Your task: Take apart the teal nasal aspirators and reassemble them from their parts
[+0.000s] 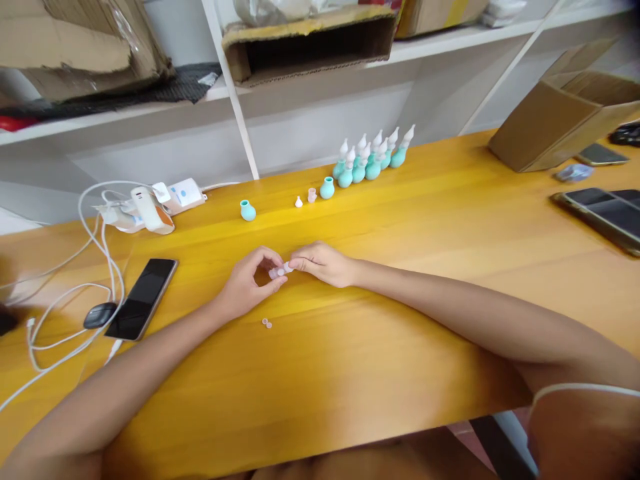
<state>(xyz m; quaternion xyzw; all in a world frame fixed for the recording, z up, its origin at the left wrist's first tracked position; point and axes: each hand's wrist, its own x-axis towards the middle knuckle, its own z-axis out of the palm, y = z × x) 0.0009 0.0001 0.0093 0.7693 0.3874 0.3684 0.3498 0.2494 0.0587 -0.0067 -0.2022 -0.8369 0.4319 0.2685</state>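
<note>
Both hands meet above the middle of the table around a small, pale translucent nozzle piece [281, 271]. My left hand [246, 283] pinches its pinkish end between thumb and fingers. The fingers of my right hand [325, 263] close on the whiter end, partly hiding it. Two tiny pale ring-like parts [267, 323] lie just below my left hand. Beyond the hands stand a teal rubber bulb [248, 211], a small white tip [299, 201], a pinkish connector [312, 195] and another teal bulb [327, 188].
Several teal bulbs with white nozzles [373, 163] stand grouped at the back. On the left lie a phone [143, 299], a black earbud case [100, 315], white cables and chargers [151, 210]. To the right are a cardboard box [550, 123] and a dark device [603, 217]. Shelves line the back.
</note>
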